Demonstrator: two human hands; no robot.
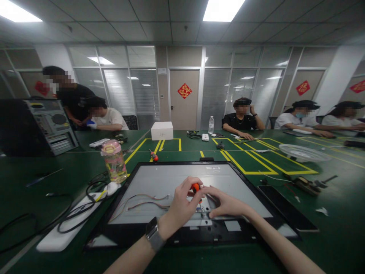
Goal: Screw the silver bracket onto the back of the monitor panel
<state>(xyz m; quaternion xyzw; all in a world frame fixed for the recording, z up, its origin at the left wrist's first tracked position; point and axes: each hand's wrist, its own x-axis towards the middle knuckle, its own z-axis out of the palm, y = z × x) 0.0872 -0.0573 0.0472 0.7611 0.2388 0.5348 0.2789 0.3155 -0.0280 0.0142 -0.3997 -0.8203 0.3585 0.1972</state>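
A flat monitor panel with a black frame lies back-up on the green table in front of me. My left hand, with a watch on the wrist, is closed round a small orange-handled screwdriver held upright over the panel's lower middle. My right hand rests beside it, fingers pinched at the screwdriver's tip near a small board. Thin coloured wires run across the panel to the left of my hands.
A pink-lidded bottle, black cables and a white keyboard-like slab lie left. A computer case stands far left. A white box, another screwdriver, a clear dish, tools and several seated people surround the table.
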